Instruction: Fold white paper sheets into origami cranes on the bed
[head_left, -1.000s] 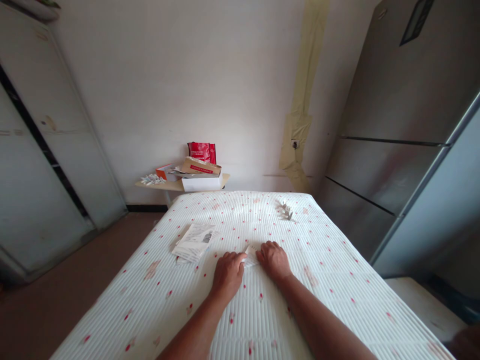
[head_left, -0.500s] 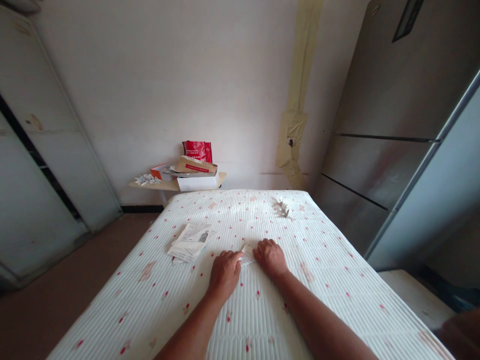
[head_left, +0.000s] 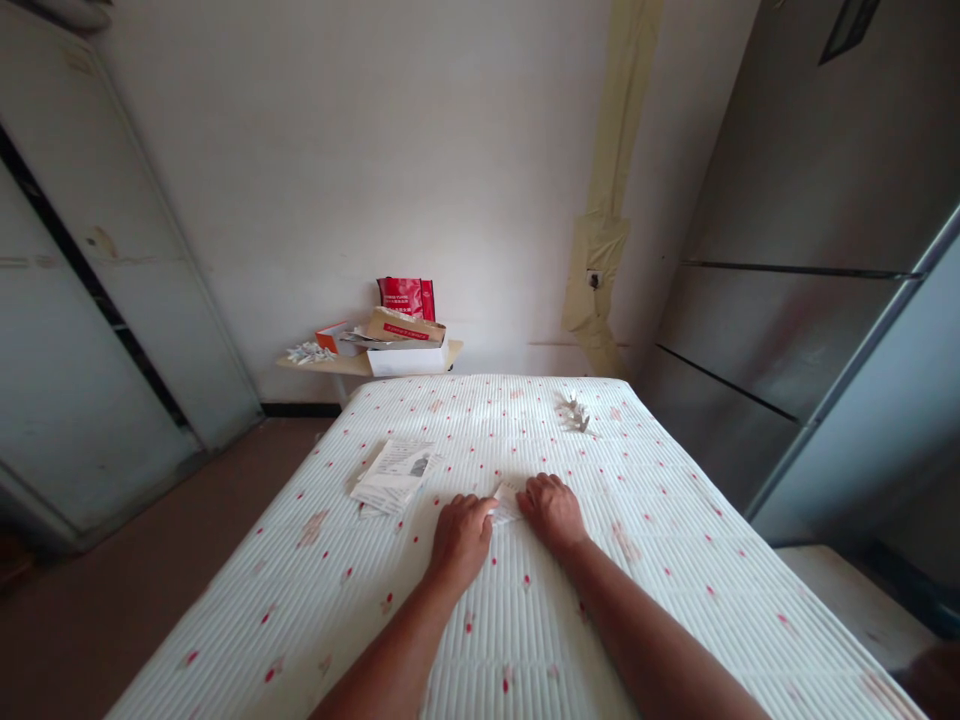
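Note:
A small folded piece of printed paper (head_left: 506,502) lies on the quilted cover (head_left: 480,640) between my hands. My left hand (head_left: 461,535) is closed on its left edge, thumb and fingers together. On its right side my right hand (head_left: 553,510) curls over the paper with bent fingers, hiding that edge. To the left rests a stack of printed paper sheets (head_left: 394,475), the top one bearing a dark picture. Farther off on the right stand a few small folded paper figures (head_left: 577,415).
Behind the bed's far edge is a small table (head_left: 345,366) with a white box (head_left: 409,360), a red bag (head_left: 406,297) and a pile of small white pieces (head_left: 311,353). A grey fridge (head_left: 750,330) stands at right, a pale cabinet (head_left: 127,270) at left.
The whole view has shifted slightly, so things appear a little farther right. Both hands stay at the small paper, and slightly more of it shows between them.

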